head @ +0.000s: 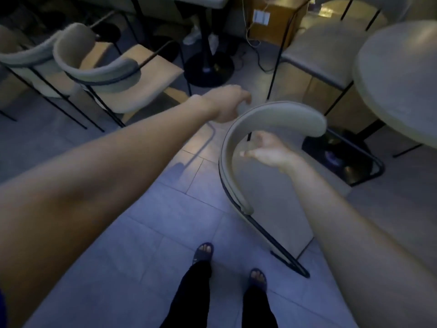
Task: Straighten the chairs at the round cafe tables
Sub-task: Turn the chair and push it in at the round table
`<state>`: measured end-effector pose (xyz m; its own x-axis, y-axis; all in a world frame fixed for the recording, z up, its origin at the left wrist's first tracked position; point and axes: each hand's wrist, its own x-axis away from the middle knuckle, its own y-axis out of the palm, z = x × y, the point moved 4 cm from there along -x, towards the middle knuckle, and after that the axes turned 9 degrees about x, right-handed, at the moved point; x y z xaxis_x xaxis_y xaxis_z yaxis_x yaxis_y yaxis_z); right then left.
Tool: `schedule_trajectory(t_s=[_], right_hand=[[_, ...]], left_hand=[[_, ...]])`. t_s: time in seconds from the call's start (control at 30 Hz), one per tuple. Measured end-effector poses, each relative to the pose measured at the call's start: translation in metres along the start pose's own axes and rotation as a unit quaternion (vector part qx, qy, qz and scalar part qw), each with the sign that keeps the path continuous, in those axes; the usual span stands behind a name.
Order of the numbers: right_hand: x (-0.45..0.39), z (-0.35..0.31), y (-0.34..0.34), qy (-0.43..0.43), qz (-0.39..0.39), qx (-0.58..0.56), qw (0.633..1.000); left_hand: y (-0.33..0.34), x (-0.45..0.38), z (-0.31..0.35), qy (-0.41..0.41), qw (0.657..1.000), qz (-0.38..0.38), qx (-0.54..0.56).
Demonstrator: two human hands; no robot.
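Hands reach toward one chair with a curved padded backrest and thin black metal legs, standing on the grey tiled floor just beside the round table at the right edge of the view. The left hand lies at the far curve of the backrest, fingers bent over its top, and it seems to touch it, but the picture is blurred there, so I cannot tell if the grip is closed. The right hand is inside the arc of the backrest, above the seat, with fingers spread loosely and holding nothing. At the upper left stand two more chairs of the same kind (close together, side by side), well apart from the first one. A black round table base is on the floor behind the left hand. Below, the person's feet in open sandals stand on the tiles
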<state>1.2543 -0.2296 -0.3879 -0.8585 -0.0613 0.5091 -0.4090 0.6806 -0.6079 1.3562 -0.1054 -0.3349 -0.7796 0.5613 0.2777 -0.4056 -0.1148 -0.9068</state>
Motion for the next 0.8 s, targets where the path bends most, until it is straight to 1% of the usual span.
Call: schedule_trajectory(t_s=[0.1, 0.17, 0.27, 0.37, 0.43, 0.6, 0.67, 0.73, 0.8], right_hand=[[-0.051, 0.012, 0.038, 0.034, 0.013, -0.028, 0.999], [-0.074, 0.015, 0.063, 0.037, 0.012, -0.057, 0.998], [-0.097, 0.012, 0.093, 0.053, 0.007, -0.079, 0.995], [-0.114, 0.011, 0.118, 0.057, 0.004, -0.08, 0.995], [-0.123, 0.012, 0.127, 0.07, 0.017, -0.069, 0.995], [-0.135, 0.016, 0.137, 0.102, 0.064, 0.026, 0.992], [-0.136, 0.018, 0.144, 0.107, 0.066, 0.073, 0.989], [-0.134, 0.018, 0.146, 0.096, 0.07, 0.114, 0.986], [-0.134, 0.017, 0.142, 0.09, 0.065, 0.131, 0.985]], left_hand=[[0.041, -0.051, -0.032, 0.001, 0.997, -0.069, -0.029], [0.071, -0.071, -0.05, 0.007, 0.992, -0.119, -0.037], [0.105, -0.092, -0.07, 0.027, 0.986, -0.157, -0.05], [0.127, -0.104, -0.082, 0.039, 0.984, -0.16, -0.064], [0.135, -0.109, -0.088, 0.057, 0.982, -0.157, -0.086], [0.145, -0.114, -0.086, 0.146, 0.962, -0.171, -0.156], [0.15, -0.114, -0.085, 0.138, 0.962, -0.171, -0.161], [0.153, -0.112, -0.085, 0.103, 0.971, -0.164, -0.141], [0.153, -0.11, -0.084, 0.095, 0.972, -0.159, -0.141]])
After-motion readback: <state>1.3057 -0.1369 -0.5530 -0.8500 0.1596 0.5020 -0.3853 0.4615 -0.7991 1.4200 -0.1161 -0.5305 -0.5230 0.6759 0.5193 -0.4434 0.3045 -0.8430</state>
